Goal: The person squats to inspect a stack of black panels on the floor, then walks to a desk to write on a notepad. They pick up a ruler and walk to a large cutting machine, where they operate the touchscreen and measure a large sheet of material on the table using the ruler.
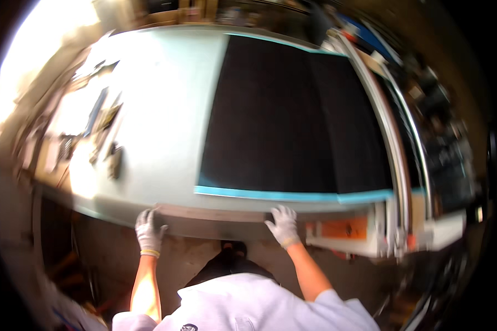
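My left hand (148,230), in a pale glove, rests at the front edge of a large light-topped table (160,110). Its fingers reach forward, with the thumb apart. Farther right, my gloved right hand (284,226) lies at the same edge, fingers extended and thumb turned inward. A long pale pinkish strip (212,213) runs between both hands along this edge; blur hides whether either hand grips it. Beyond my right hand, a wide black sheet (270,116) with light-blue borders lies flat on the tabletop.
A long metal rail (376,110) crosses the table's right side. Below its near end sits a white frame with an orange panel (345,228). Blurred tools (113,160) lie on the left, by bright light. Dark cluttered equipment (447,149) stands at right.
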Motion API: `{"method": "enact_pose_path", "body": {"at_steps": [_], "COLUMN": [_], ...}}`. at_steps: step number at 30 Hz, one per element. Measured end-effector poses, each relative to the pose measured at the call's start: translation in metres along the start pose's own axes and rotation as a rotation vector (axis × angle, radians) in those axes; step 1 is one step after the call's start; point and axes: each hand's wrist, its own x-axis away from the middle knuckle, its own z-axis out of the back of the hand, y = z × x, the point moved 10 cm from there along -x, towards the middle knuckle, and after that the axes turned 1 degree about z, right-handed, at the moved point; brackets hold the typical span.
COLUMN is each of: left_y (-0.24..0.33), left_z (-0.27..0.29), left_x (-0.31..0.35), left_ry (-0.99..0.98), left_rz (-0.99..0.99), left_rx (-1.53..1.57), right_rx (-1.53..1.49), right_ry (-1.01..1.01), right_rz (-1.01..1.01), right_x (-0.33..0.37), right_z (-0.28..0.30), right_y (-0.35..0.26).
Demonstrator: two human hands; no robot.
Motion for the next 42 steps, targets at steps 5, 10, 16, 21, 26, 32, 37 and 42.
{"method": "enact_pose_path", "body": {"at_steps": [5,10,16,21,26,32,37,42], "left_y": [-0.099,-0.235,-0.389,-0.496,-0.592,-0.686,-0.773,-0.830], "left_z": [0.015,0.019,0.055,0.120,0.158,0.212,0.218,0.224], "left_x": [0.110,0.256,0.378,0.375,0.307,0.184,0.111,0.013], "left_ry": [-0.109,-0.272,-0.209,0.073,0.056,0.266,0.205,0.093], "left_rz": [0.571,0.885,1.218,1.300,1.218,1.043,0.935,0.801], "left_rx": [0.189,-0.104,-0.059,0.127,0.115,0.148,0.209,0.273], "right_rx": [-0.279,-0.252,-0.330,-0.250,-0.087,-0.129,-0.113,-0.062], "right_ry": [0.119,0.011,-0.039,0.089,-0.070,-0.136,0.155,-0.028], "right_rz": [-0.036,0.086,0.210,0.331,0.278,0.222,0.319,0.141], "right_x": [0.001,-0.023,-0.085,-0.144,-0.190,-0.246,-0.307,-0.329], "right_z": [-0.006,-0.056,-0.116,-0.147,-0.230,-0.274,-0.269,-0.325], "right_y": [-0.069,-0.194,-0.369,-0.522,-0.590,-0.663,-0.741,-0.753]}}
